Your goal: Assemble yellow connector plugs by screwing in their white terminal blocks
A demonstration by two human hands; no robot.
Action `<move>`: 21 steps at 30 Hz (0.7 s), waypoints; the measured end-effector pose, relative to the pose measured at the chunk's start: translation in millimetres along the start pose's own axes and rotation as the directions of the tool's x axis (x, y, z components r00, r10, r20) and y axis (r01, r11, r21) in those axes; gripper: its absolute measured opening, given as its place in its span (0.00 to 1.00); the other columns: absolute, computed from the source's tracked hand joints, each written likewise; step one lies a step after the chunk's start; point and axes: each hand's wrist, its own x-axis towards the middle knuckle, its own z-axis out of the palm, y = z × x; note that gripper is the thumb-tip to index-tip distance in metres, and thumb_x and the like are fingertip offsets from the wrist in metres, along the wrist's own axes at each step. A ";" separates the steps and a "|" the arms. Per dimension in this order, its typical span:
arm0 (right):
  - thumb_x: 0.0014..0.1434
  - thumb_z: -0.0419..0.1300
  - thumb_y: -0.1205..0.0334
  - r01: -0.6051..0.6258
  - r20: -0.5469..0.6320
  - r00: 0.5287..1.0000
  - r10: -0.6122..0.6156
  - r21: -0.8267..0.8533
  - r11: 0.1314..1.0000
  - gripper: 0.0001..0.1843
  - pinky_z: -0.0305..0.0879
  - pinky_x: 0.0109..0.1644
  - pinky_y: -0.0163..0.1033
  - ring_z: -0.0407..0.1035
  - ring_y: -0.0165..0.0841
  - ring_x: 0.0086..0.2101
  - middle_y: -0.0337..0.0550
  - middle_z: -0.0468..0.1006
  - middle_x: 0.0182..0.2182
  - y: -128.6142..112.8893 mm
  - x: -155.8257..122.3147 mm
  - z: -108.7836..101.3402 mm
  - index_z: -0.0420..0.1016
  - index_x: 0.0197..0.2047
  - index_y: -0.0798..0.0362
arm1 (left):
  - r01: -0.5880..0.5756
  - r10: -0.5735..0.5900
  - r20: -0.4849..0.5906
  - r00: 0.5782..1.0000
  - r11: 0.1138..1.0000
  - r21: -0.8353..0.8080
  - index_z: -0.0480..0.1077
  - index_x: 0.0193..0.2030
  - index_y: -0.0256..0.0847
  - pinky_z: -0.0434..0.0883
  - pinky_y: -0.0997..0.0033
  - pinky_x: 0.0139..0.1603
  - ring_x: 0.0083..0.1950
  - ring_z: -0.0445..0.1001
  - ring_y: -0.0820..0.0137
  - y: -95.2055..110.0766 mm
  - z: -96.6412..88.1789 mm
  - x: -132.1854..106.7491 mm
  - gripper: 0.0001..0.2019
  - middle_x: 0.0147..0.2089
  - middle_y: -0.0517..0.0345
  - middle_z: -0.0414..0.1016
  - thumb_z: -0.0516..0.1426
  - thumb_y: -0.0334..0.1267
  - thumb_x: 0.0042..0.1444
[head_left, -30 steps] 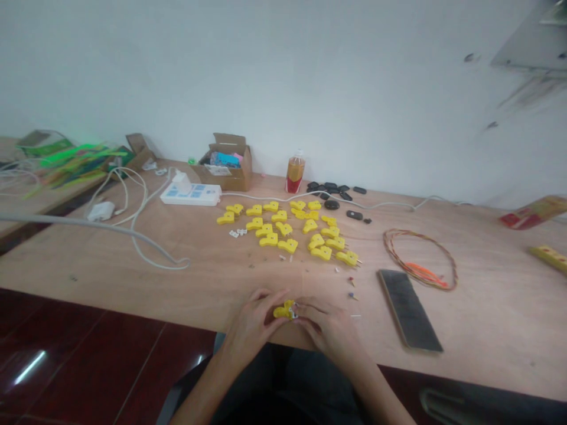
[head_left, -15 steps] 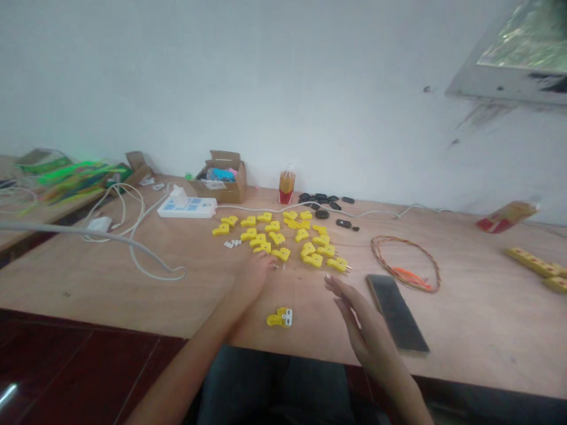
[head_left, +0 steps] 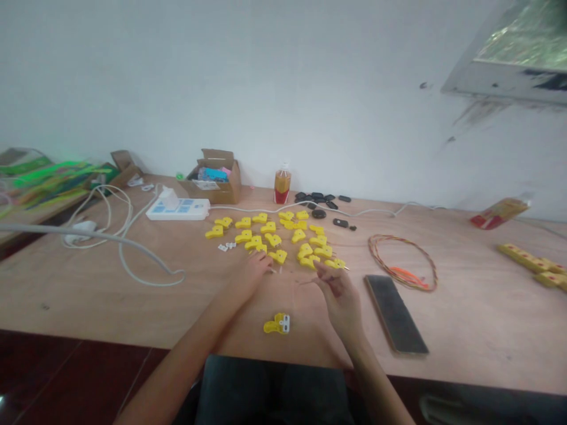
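1 open plug (head_left: 271, 326) lies nearest, on the table (head_left: 168, 319). Right hand (head_left: 341, 295): fingers bunched, any pinch unclear. Left hand (head_left: 252, 273): grip hidden, beside small bits (head_left: 274, 271), best taken 1 at a time without nudging the yellow plugs (head_left: 279, 257) behind.

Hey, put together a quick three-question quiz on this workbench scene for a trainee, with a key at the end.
1. True or false: the yellow piece with the white insert lies on the tabletop, with no hand on it.

2. Multiple choice: what lies just to the right of the right hand?
A) the cardboard box
B) the dark flat slab
C) the white adapter

3. Short answer: which hand is nearer the white power strip?

Key: 1. True. 2. B. 3. The left hand.
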 end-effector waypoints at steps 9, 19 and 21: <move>0.67 0.66 0.58 0.002 -0.044 0.999 -0.005 -0.066 0.998 0.08 0.79 0.57 0.54 0.81 0.46 0.55 0.54 0.86 0.54 -0.5 -5.9 -2.1 0.70 0.37 0.47 | 0.069 -0.071 -0.069 0.995 0.997 -0.027 0.78 0.42 0.42 0.76 0.59 0.56 0.50 0.78 0.61 8.8 -18.2 -38.2 0.16 0.46 0.54 0.80 0.52 0.21 0.68; 0.60 0.74 0.62 0.133 -0.335 0.928 -0.165 -0.118 0.984 0.10 0.83 0.48 0.45 0.85 0.41 0.46 0.49 0.89 0.48 -13.2 -21.5 -58.1 0.77 0.40 0.50 | 0.161 -0.165 -0.098 0.981 0.986 -0.045 0.78 0.53 0.43 0.78 0.52 0.61 0.56 0.80 0.57 14.3 3.0 -104.6 0.15 0.54 0.51 0.82 0.54 0.25 0.68; 0.59 0.75 0.62 0.125 -0.371 0.915 -0.158 -0.110 0.986 0.11 0.83 0.48 0.45 0.85 0.41 0.45 0.49 0.89 0.48 -17.0 -24.6 -62.9 0.77 0.39 0.50 | 0.158 -0.164 -0.102 0.981 0.985 -0.067 0.78 0.53 0.43 0.80 0.56 0.60 0.56 0.80 0.60 11.9 5.5 -101.0 0.17 0.54 0.53 0.82 0.53 0.23 0.68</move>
